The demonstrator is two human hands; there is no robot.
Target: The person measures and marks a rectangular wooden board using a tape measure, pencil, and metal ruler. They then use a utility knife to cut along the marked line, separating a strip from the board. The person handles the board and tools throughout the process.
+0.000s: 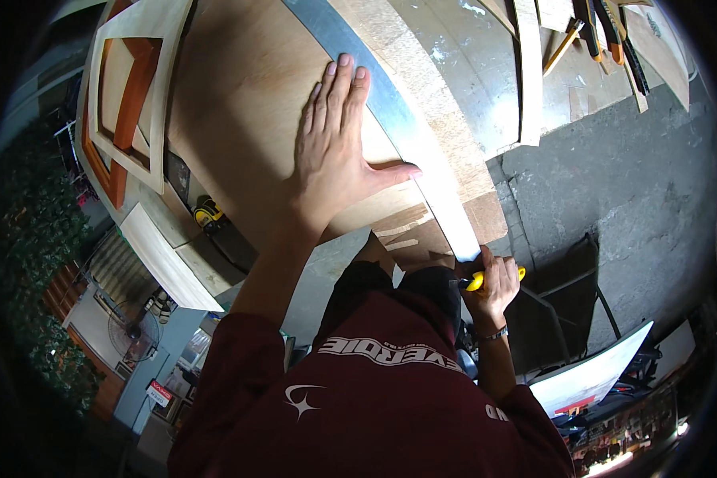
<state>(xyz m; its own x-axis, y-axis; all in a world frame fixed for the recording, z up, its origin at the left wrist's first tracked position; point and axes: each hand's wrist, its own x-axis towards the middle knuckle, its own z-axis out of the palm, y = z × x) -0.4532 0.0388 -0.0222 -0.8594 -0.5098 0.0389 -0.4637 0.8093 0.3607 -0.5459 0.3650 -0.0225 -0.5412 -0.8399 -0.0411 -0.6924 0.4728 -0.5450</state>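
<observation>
My left hand (334, 159) lies spread on a tan plywood sheet (239, 103), with fingertips and thumb at the edge of a long metal straightedge (386, 115). The straightedge runs diagonally across the sheet toward my body. At its near end my right hand (495, 285) is closed on a yellow-handled tool (476, 282), which looks like a cutter; its working end is hard to make out.
Wooden frames (155, 111) and a yellow tape measure (207, 213) lie left. At upper right are wood strips (528, 72), a pencil (564, 46) and orange-and-black tools (613, 36) on a worn board. A fan (131, 334) stands lower left, a white panel (581, 374) lower right.
</observation>
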